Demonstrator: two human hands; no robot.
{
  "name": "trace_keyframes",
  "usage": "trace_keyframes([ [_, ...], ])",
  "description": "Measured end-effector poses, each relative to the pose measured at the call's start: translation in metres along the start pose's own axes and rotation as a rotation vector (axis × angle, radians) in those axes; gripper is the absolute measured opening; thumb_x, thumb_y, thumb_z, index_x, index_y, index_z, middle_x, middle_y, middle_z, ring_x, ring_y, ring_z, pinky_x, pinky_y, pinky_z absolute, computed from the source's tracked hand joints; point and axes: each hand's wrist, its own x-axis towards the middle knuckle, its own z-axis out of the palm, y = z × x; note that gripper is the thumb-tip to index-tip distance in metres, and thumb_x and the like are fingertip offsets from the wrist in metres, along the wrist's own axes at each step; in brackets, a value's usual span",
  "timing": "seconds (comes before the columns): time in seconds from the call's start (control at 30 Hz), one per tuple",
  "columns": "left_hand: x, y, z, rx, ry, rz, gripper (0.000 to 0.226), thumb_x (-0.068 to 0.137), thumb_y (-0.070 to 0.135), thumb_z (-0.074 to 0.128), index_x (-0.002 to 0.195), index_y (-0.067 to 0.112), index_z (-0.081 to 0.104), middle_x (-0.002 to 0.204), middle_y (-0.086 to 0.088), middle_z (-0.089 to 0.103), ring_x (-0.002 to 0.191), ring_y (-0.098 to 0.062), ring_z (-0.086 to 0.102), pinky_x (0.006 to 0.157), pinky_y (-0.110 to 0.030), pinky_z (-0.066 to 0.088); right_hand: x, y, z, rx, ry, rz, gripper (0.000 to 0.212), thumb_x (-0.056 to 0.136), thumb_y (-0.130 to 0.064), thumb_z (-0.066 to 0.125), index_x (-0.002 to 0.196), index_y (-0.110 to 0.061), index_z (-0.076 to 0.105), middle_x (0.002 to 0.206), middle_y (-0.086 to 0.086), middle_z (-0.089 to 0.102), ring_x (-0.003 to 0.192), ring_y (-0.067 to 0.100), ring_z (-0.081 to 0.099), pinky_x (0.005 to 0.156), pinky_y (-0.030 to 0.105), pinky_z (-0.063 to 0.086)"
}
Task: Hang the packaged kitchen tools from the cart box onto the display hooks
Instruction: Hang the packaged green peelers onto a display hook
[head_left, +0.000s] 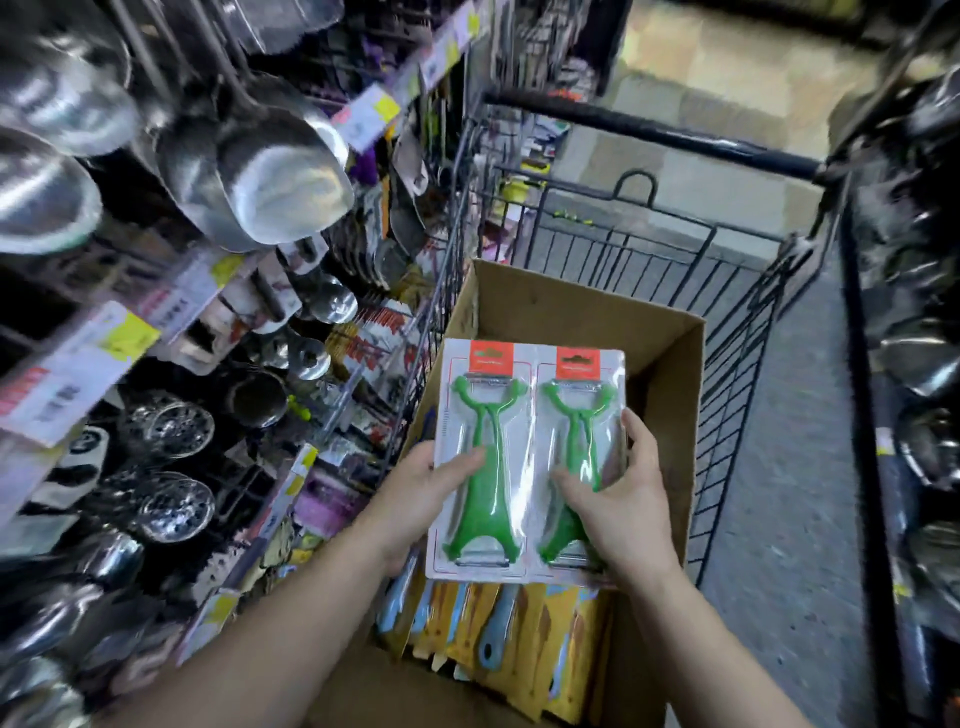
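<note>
We see two bare forearms coming up from the lower edge of the view, with no sleeves, cuffs or gloves on either. Our left hand (415, 493) and right hand (618, 499) carry no rings that we can make out, and neither wrist wears a watch or a band. The fingernails are short and plain. Nothing else of the body shows.

Dim aisle, glare on the steel scoops (280, 176) (left edge smeared by blur), wide-angle bending at borders.
</note>
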Motion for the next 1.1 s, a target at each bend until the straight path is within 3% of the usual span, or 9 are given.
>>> trace_keyframes([
  [0.1,-0.023,0.001,0.006,0.013,0.008,0.010,0.087,0.055,0.061,0.089,0.126,0.024,0.057,0.127,0.001,0.069,0.115,-0.021,0.066,0.106,-0.047,0.049,-0.012,-0.008,-0.010,0.000,-0.035,-0.093,0.091,0.072,-0.026,0.085,0.146,-0.036,0.033,0.144,-0.006,0.049,0.130,0.010,0.049,0.110,0.035,0.042],
  [0.17,-0.042,0.000,0.015,0.039,0.038,0.046,0.052,0.078,0.032,0.086,0.119,0.023,0.055,0.120,0.009,0.067,0.107,-0.008,0.065,0.097,-0.030,0.051,-0.022,-0.011,-0.019,-0.003,-0.051,-0.172,0.080,0.074,-0.014,0.083,0.125,-0.058,0.040,0.128,-0.012,0.058,0.121,0.008,0.054,0.104,0.030,0.045],
  [0.27,-0.073,-0.007,0.030,0.035,0.057,0.113,0.053,0.090,0.017,0.074,0.128,0.031,0.041,0.098,0.026,0.047,0.088,0.007,0.049,0.085,-0.022,0.041,-0.039,-0.014,-0.034,-0.007,-0.107,-0.246,0.086,0.076,-0.006,0.079,0.096,-0.080,0.040,0.105,-0.031,0.058,0.111,0.004,0.057,0.095,0.026,0.048],
  [0.4,-0.110,-0.021,0.039,0.010,0.158,0.155,0.047,0.088,0.021,0.077,0.118,0.029,0.042,0.105,0.020,0.057,0.093,0.006,0.054,0.094,-0.022,0.044,-0.062,-0.012,-0.051,0.039,-0.172,-0.297,0.073,0.077,-0.006,0.079,0.106,-0.062,0.041,0.106,-0.033,0.056,0.106,-0.005,0.058,0.094,0.024,0.048],
  [0.57,-0.151,-0.041,0.029,0.017,0.305,0.246,0.116,0.043,0.065,0.089,0.142,0.026,0.044,0.136,0.001,0.063,0.121,-0.022,0.063,0.107,-0.047,0.048,-0.097,-0.022,-0.058,0.072,-0.235,-0.348,0.082,0.067,-0.031,0.080,0.133,-0.051,0.036,0.126,-0.014,0.057,0.118,0.014,0.059,0.102,0.043,0.050],
  [0.73,-0.213,-0.046,0.012,-0.044,0.424,0.260,0.104,0.050,0.054,0.091,0.138,0.025,0.044,0.133,0.003,0.063,0.117,-0.023,0.065,0.107,-0.045,0.048,-0.133,-0.042,-0.045,0.083,-0.383,-0.449,0.087,0.079,-0.015,0.079,0.149,-0.031,0.030,0.124,-0.013,0.060,0.107,0.009,0.064,0.098,0.036,0.052],
  [0.87,-0.258,-0.062,-0.014,-0.154,0.569,0.247,0.070,0.079,0.025,0.085,0.135,0.025,0.043,0.127,0.006,0.062,0.113,-0.023,0.065,0.105,-0.041,0.050,-0.168,-0.062,-0.015,0.075,-0.498,-0.547,0.083,0.082,-0.014,0.078,0.148,-0.028,0.032,0.124,-0.016,0.054,0.096,-0.004,0.058,0.076,0.008,0.045],
  [1.0,-0.311,-0.088,-0.043,-0.260,0.727,0.298,0.074,0.079,0.025,0.085,0.142,0.025,0.045,0.126,0.002,0.068,0.106,-0.019,0.070,0.097,-0.037,0.054,-0.214,-0.076,0.026,0.083,-0.649,-0.591,0.081,0.081,-0.013,0.078,0.147,-0.029,0.034,0.112,-0.032,0.054,0.103,-0.001,0.062,0.095,0.032,0.052],
  [1.1,-0.357,-0.107,-0.060,-0.280,0.870,0.310,0.083,0.078,0.035,0.085,0.146,0.025,0.039,0.136,0.003,0.059,0.117,-0.020,0.063,0.103,-0.038,0.050,-0.255,-0.083,0.053,0.082,-0.727,-0.649,0.082,0.079,-0.015,0.079,0.146,-0.031,0.035,0.118,-0.025,0.057,0.110,0.003,0.061,0.098,0.031,0.049],
])
